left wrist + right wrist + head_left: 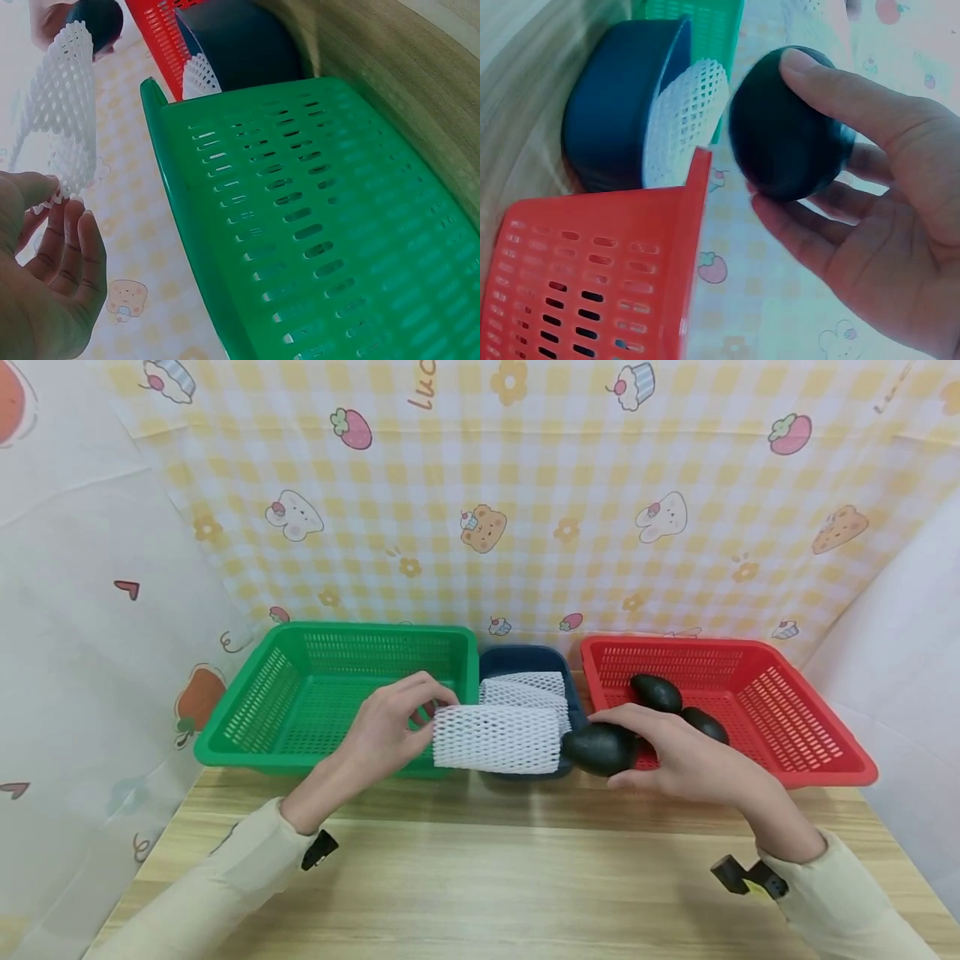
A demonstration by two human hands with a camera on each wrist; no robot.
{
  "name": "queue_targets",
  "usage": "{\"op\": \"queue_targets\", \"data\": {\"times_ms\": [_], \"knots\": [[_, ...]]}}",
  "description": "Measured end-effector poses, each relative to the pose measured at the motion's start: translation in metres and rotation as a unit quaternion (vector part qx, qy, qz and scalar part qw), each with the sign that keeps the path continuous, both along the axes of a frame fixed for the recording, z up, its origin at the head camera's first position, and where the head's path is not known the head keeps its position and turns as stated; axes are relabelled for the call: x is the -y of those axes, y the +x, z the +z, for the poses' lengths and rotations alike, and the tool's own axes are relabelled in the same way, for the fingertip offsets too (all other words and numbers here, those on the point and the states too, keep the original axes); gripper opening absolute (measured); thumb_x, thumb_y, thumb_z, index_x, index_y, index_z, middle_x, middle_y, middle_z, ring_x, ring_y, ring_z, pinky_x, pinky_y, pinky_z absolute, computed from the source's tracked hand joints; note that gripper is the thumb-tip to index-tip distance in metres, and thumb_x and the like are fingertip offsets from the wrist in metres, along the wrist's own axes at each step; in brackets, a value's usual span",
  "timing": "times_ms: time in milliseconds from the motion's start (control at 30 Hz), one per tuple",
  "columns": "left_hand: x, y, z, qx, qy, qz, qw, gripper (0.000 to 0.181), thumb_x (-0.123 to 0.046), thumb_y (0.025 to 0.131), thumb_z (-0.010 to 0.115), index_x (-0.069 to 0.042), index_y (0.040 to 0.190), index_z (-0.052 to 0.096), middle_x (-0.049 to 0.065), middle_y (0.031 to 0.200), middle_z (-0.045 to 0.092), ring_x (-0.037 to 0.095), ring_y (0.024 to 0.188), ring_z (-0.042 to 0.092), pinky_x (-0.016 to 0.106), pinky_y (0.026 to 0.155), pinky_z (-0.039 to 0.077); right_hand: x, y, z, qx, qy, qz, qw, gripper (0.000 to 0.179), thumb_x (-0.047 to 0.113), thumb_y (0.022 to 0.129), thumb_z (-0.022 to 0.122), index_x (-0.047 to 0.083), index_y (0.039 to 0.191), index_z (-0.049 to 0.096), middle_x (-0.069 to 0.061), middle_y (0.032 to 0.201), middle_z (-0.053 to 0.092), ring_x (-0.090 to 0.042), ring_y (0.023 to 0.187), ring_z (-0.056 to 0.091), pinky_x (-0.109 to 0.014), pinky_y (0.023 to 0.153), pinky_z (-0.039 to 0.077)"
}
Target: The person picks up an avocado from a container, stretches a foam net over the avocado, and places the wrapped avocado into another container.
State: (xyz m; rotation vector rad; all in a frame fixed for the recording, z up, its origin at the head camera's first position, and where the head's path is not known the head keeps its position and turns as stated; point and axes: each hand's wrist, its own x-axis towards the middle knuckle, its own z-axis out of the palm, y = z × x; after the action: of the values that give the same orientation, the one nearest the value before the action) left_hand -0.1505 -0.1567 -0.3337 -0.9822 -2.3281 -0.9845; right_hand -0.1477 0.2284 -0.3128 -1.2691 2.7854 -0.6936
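Note:
My left hand (393, 718) pinches one end of a white foam net sleeve (498, 739), which lies level above the dark blue bin. In my right hand (682, 752) is a dark avocado (600, 749), gripped between thumb and fingers. Its tip is at the free end of the sleeve in the head view; whether it touches or has entered cannot be told. The left wrist view shows thumb and fingertips on the near edge of the net sleeve (64, 112). From the right wrist, the avocado (787, 124) appears held from the side.
A green basket (337, 760) stands at left. The dark blue bin (525, 653) in the middle holds more foam net sleeves (525, 689). At right, a red basket (817, 772) contains two more avocados (656, 693). A patterned cloth hangs behind them.

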Motion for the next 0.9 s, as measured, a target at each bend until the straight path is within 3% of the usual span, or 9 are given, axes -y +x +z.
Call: {"op": "queue_targets", "data": {"times_ms": [100,400,667,900], "knots": [[-0.001,0.000,-0.001,0.000,0.003,-0.001,1.0000,0.026,0.010,0.083,0.075,-0.010,0.099,0.072,-0.004,0.096,0.064,0.010,0.076,0.061,0.025,0.061,0.053,0.000,-0.003,-0.002,-0.005,-0.018,0.008,0.9998,0.072,0.052,0.082,0.080,0.022,0.142,0.055,0.013,0.133,0.057,-0.011,0.115,0.053,-0.040,0.093,0.049],[-0.006,-0.003,-0.004,0.003,0.009,-0.009,0.9999,0.027,0.011,0.083,0.074,-0.010,0.099,0.072,-0.004,0.095,0.064,0.010,0.076,0.061,0.034,0.059,0.056,0.009,-0.006,-0.005,-0.001,-0.042,0.022,0.9989,0.076,0.041,0.081,0.086,0.024,0.146,0.051,0.011,0.139,0.054,-0.010,0.120,0.052,-0.035,0.098,0.047],[-0.010,-0.004,-0.005,-0.009,0.005,-0.010,0.9999,0.030,0.014,0.081,0.072,-0.010,0.098,0.072,-0.004,0.095,0.064,0.011,0.076,0.061,0.026,0.060,0.053,0.018,-0.004,-0.006,0.018,-0.048,0.011,0.9986,0.081,0.040,0.082,0.085,0.017,0.150,0.047,0.004,0.145,0.052,-0.014,0.124,0.051,-0.043,0.099,0.048],[-0.014,-0.006,-0.008,0.000,0.009,-0.027,0.9996,0.025,0.010,0.084,0.073,-0.011,0.099,0.072,-0.003,0.094,0.064,0.012,0.076,0.062,0.029,0.060,0.054,0.022,-0.004,-0.009,0.017,-0.049,0.009,0.9986,0.083,0.040,0.083,0.084,0.018,0.152,0.045,0.002,0.147,0.051,-0.016,0.127,0.050,-0.046,0.100,0.047]]}}
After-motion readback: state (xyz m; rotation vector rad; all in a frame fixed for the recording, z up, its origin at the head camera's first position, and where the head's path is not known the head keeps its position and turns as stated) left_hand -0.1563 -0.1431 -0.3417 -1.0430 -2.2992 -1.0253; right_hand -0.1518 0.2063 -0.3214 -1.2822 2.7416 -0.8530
